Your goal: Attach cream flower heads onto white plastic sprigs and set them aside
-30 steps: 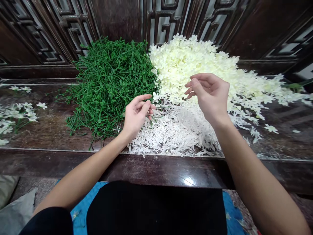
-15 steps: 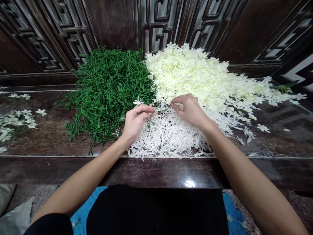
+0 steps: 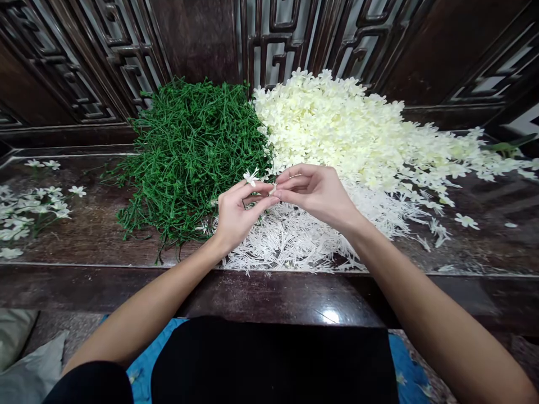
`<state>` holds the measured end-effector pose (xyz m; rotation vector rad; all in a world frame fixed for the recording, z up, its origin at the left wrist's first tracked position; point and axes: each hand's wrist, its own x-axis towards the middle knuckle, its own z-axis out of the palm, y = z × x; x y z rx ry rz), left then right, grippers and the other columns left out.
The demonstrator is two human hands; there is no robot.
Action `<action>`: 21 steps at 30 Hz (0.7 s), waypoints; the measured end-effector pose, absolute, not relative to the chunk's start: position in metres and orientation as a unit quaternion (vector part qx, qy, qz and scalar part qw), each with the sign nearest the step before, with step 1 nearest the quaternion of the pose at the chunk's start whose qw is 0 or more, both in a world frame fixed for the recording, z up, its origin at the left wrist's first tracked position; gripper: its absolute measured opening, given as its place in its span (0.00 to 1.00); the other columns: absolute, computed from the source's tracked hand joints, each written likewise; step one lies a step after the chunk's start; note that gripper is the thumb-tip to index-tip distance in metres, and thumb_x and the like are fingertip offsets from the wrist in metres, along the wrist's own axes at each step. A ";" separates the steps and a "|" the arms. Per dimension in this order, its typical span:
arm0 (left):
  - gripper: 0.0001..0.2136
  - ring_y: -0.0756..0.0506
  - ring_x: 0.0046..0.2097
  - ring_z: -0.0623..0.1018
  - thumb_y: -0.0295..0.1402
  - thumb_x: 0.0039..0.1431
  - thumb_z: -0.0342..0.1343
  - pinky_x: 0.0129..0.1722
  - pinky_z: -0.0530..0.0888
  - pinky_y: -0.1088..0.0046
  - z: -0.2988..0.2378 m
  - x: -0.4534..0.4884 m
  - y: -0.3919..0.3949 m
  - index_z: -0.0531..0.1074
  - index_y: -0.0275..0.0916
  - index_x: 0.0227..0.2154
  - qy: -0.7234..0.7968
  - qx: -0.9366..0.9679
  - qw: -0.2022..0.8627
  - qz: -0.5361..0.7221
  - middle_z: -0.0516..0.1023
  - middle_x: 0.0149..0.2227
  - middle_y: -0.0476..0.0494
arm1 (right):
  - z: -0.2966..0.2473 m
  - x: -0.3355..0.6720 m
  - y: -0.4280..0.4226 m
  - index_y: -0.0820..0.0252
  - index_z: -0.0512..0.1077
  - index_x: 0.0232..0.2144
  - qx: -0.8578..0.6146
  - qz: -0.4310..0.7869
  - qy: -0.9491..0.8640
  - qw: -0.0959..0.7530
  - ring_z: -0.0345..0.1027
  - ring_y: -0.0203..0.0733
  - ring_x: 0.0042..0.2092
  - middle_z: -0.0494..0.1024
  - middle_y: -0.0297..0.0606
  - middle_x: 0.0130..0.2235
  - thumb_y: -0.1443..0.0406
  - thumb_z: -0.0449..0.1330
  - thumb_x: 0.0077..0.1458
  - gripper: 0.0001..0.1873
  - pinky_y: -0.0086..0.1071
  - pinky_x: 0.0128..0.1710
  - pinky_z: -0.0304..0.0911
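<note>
My left hand (image 3: pixel 242 210) is closed in a pinch on an artificial flower stem, with a white flower (image 3: pixel 251 177) showing above its fingers. Fingertip to fingertip with it, my right hand (image 3: pixel 316 193) pinches a small whitish piece (image 3: pixel 273 188) against the stem; its exact kind is too small to tell. Below both hands spreads a heap of thin white stamens (image 3: pixel 290 235). Behind the left hand lies a pile of green plastic stems (image 3: pixel 197 140), and behind the right hand a mound of cream-white petals (image 3: pixel 337 123).
Several white flowers on stems (image 3: pixel 33 210) lie at the left of the dark wooden bench (image 3: pixel 96 230). Loose petals (image 3: pixel 466 221) are scattered at the right. A carved wooden lattice (image 3: pixel 282 39) rises behind the piles.
My right hand has moved left from over the petals' edge to meet my left fingertips. The left hand still holds the stem, now turned slightly. The view has shifted a little.
</note>
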<state>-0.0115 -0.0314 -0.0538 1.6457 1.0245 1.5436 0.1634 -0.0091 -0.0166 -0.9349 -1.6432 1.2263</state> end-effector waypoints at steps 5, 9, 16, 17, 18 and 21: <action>0.04 0.48 0.35 0.81 0.32 0.52 0.67 0.39 0.81 0.70 -0.047 -0.013 -0.032 0.81 0.38 0.31 0.421 0.598 0.324 0.600 0.83 0.33 0.45 | -0.010 0.173 -0.005 0.62 0.76 0.44 -0.352 0.542 -0.662 0.380 0.78 0.43 0.39 0.83 0.42 0.36 0.56 0.68 0.53 0.20 0.38 0.38 0.73; 0.04 0.49 0.35 0.81 0.30 0.51 0.67 0.40 0.80 0.72 -0.042 -0.013 -0.032 0.81 0.37 0.31 0.437 0.563 0.346 0.610 0.84 0.34 0.44 | -0.010 0.180 -0.001 0.62 0.77 0.40 -0.431 0.428 -0.715 0.345 0.76 0.44 0.38 0.82 0.44 0.38 0.55 0.66 0.55 0.17 0.41 0.38 0.72; 0.05 0.50 0.35 0.80 0.28 0.48 0.67 0.39 0.79 0.72 -0.047 -0.015 -0.026 0.80 0.37 0.30 0.441 0.535 0.404 0.597 0.83 0.32 0.45 | -0.024 0.179 0.002 0.62 0.79 0.37 -0.449 0.334 -0.812 0.165 0.75 0.46 0.38 0.82 0.43 0.37 0.63 0.70 0.49 0.12 0.43 0.40 0.72; 0.05 0.50 0.35 0.80 0.29 0.48 0.67 0.39 0.79 0.71 -0.048 -0.015 -0.025 0.80 0.37 0.30 0.443 0.536 0.408 0.593 0.83 0.33 0.45 | -0.024 0.179 0.002 0.62 0.79 0.37 -0.450 0.332 -0.812 0.169 0.76 0.45 0.39 0.82 0.42 0.38 0.65 0.69 0.50 0.11 0.43 0.40 0.72; 0.05 0.49 0.35 0.80 0.29 0.48 0.67 0.40 0.78 0.71 -0.049 -0.016 -0.024 0.80 0.37 0.30 0.445 0.537 0.409 0.589 0.83 0.33 0.45 | -0.024 0.179 0.002 0.62 0.79 0.37 -0.452 0.329 -0.810 0.177 0.75 0.45 0.39 0.82 0.42 0.38 0.67 0.68 0.50 0.10 0.42 0.40 0.72; 0.06 0.49 0.36 0.80 0.30 0.49 0.67 0.40 0.78 0.70 -0.050 -0.017 -0.023 0.80 0.37 0.31 0.452 0.540 0.414 0.577 0.83 0.34 0.44 | -0.020 0.181 0.002 0.62 0.79 0.38 -0.460 0.318 -0.797 0.227 0.74 0.44 0.37 0.82 0.40 0.37 0.66 0.69 0.49 0.12 0.41 0.38 0.71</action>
